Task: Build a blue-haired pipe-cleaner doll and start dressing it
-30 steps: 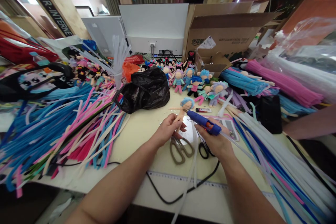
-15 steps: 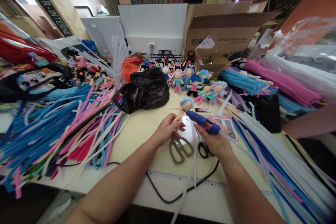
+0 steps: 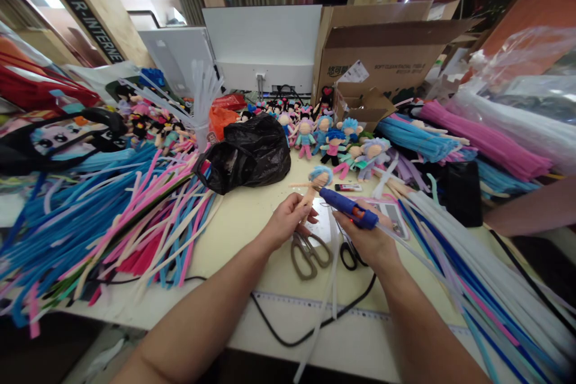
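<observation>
My left hand (image 3: 288,218) pinches the lower body of a small doll (image 3: 320,176) with a tan body and light blue hair. In my right hand (image 3: 371,243) is a blue glue gun (image 3: 344,204), a long glue stick trailing from its back end. The gun's nozzle is at the doll's neck or shoulder; whether it touches I cannot tell. Grey-brown scissors (image 3: 305,258) lie just below my left hand, their blades partly hidden. A black-handled pair of scissors (image 3: 348,255) is partly covered by my right hand.
Many loose pipe cleaners (image 3: 112,216) spread over the left side, with more white ones (image 3: 477,240) at right. A black plastic bag (image 3: 256,153) sits ahead, beside finished dolls (image 3: 335,147). A cardboard box (image 3: 373,60) stands behind. A black cable (image 3: 288,343) loops along the front edge.
Almost nothing differs. The doll's head has shifted very slightly upward, while both hands and the glue gun keep their places.
</observation>
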`<state>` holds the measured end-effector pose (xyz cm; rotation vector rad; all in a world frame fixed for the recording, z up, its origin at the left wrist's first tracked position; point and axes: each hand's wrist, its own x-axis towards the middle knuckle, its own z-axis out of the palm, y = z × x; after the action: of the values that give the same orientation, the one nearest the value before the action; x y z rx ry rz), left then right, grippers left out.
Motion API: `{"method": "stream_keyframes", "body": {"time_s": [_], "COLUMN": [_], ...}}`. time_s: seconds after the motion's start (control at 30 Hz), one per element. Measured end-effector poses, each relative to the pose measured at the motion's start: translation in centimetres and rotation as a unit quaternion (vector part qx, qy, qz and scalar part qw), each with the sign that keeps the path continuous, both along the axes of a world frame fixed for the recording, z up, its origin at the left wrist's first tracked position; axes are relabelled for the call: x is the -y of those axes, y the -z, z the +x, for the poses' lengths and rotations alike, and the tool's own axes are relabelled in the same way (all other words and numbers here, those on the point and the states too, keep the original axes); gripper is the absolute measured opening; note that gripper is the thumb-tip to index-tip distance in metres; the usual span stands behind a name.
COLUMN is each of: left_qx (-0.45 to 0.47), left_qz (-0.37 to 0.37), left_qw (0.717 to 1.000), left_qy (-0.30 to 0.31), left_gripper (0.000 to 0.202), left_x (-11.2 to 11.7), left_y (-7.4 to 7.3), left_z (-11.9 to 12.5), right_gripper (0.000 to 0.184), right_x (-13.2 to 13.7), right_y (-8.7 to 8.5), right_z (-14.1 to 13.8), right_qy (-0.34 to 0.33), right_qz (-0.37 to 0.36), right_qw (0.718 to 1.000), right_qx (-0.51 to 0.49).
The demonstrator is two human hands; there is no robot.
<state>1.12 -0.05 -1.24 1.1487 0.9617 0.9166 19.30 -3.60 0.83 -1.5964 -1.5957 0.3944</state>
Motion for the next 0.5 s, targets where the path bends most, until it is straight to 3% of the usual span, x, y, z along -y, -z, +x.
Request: {"method": "stream_keyframes", "body": {"time_s": [0.17,0.5], "left_qx": [0.0,-0.007], "left_qz": [0.001,0.007], "left_qw": [1.0,1.0], "left_qy": [-0.003,-0.007], "left_gripper": [0.031,0.032], "left_x": [0.04,-0.03], "left_y": [-0.07,-0.04], "left_z": [-0.01,0.07], "right_gripper": [0.035,0.035], "right_x": [0.08,0.1], "right_y": [0.02,0.11], "right_z": [-0.1,-0.24], "right_qy": [0.012,0.009], "right_qz": [-0.031,-0.021], "right_qw": [0.999,1.0], "right_qx": [0.002,0.007]}}
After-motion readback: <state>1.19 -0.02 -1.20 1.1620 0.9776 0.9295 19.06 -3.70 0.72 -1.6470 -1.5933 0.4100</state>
